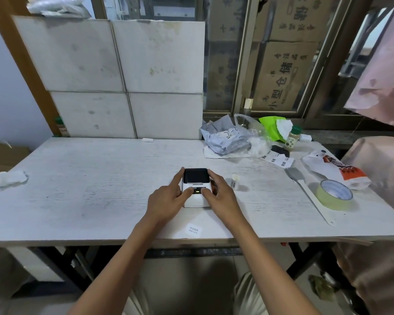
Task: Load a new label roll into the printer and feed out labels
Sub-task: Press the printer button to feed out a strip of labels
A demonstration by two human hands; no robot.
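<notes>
White-and-black printer [195, 187] sits mid-surface [77, 189], lid closed, indicator lit. Both hands, left hand [166, 202] and right hand [221, 196], clasp its sides, thumbs near the front panel. A small roll [235, 181] stands just beside. One label [194, 230] lies in front; loading appears done, feeding remains.

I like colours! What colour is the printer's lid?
Black lid on a white printer, head view.

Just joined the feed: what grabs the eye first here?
Both hands, left hand and right hand, clasp a small black-and-white label printer at the table's centre. A small label roll stands just right of it, and a green tape roll lies farther right.
</notes>
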